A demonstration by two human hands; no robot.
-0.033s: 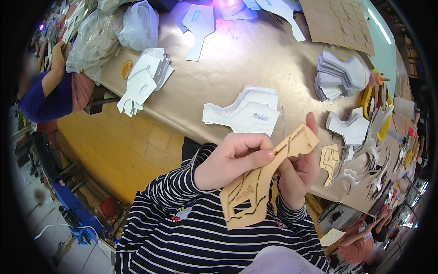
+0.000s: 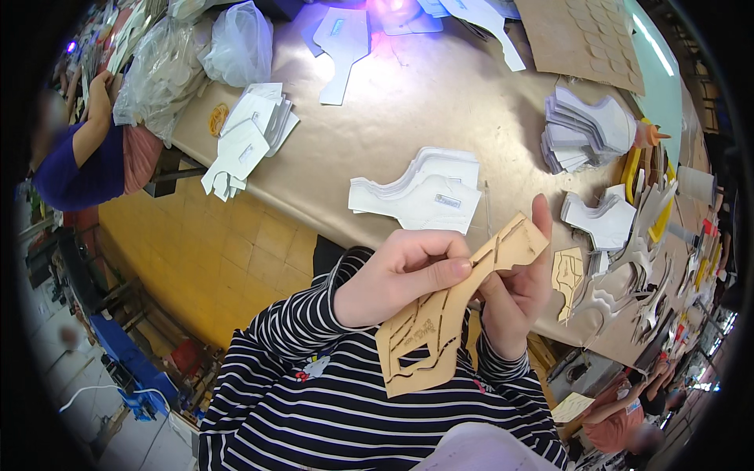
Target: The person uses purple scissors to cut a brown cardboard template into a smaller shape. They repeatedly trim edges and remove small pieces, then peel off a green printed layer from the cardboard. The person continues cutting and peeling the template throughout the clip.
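At 5 o'clock from the frame's centre, before your striped shirt (image 2: 330, 392): one tan pattern (image 2: 441, 330), flat, slotted, with a cut-out window, held tilted off the surface (image 2: 314, 169).

Item, left hand (image 2: 404, 275): pinching the pattern near its narrow neck, thumb on the face, other fingers curled.

Item, right hand (image 2: 514, 306): at the neck's far side, index finger straight; you cannot tell whether it grips or merely supports.

Around the pattern: one white stack (image 2: 428, 196), 12 o'clock, edges uneven; one greyish stack (image 2: 589, 129), 1 o'clock; white pieces (image 2: 601, 220), 2 o'clock; a smaller tan pattern (image 2: 567, 275), 3 o'clock.

Likely faults: the neck, crossed by slots, may crack if your hands twist against each other. The wide end, unsupported at 7 o'clock, could swing down should the left thumb slip, dropping the pattern into your lap. Reaching toward 12 o'clock, your knuckles might nudge the white stack and spread its layers. At 3 o'clock, a careless right sleeve could push the smaller pattern sideways.
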